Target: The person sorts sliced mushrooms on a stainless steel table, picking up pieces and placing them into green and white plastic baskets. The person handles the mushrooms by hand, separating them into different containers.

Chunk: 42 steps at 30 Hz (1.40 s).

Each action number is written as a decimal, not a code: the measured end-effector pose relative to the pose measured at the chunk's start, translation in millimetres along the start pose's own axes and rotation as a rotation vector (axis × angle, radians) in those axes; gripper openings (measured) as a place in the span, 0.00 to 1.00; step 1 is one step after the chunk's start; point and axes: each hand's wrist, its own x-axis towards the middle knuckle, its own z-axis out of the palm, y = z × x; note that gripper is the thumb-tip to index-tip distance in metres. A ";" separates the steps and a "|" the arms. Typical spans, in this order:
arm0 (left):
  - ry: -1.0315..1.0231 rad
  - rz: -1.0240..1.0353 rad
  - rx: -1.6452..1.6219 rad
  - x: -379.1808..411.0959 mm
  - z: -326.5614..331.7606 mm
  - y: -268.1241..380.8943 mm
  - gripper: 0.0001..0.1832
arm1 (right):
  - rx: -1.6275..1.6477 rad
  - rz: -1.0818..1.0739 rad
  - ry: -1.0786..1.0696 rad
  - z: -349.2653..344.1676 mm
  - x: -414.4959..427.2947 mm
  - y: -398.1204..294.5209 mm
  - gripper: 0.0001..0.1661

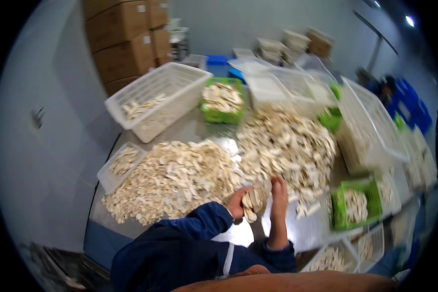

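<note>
My left hand (237, 203) holds a small bunch of pale dried slices (253, 201), apparently mushroom, above the metal tabletop (237, 233). Just right of the bunch is my right hand (279, 195), raised with its fingers straight; it is blurred, and I see nothing held in it. A broad heap of smaller slices (175, 175) spreads on the left. Another heap of larger, browner slices (288, 149) lies beyond my right hand. A few loose slices (307, 210) rest on the metal to the right.
Around the heaps stand a large white crate (157, 126), a small white tray (140, 155), a filled green basket (221, 118) and another green basket (374, 204). White crates (361, 120) lean at the right, near a person in blue (408, 102). Cardboard boxes (120, 47) are stacked behind.
</note>
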 end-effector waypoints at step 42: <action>0.027 -0.494 1.184 -155.2 -40.8 12.9 0.23 | -1.116 -0.068 0.326 -160.2 -41.2 53.4 0.24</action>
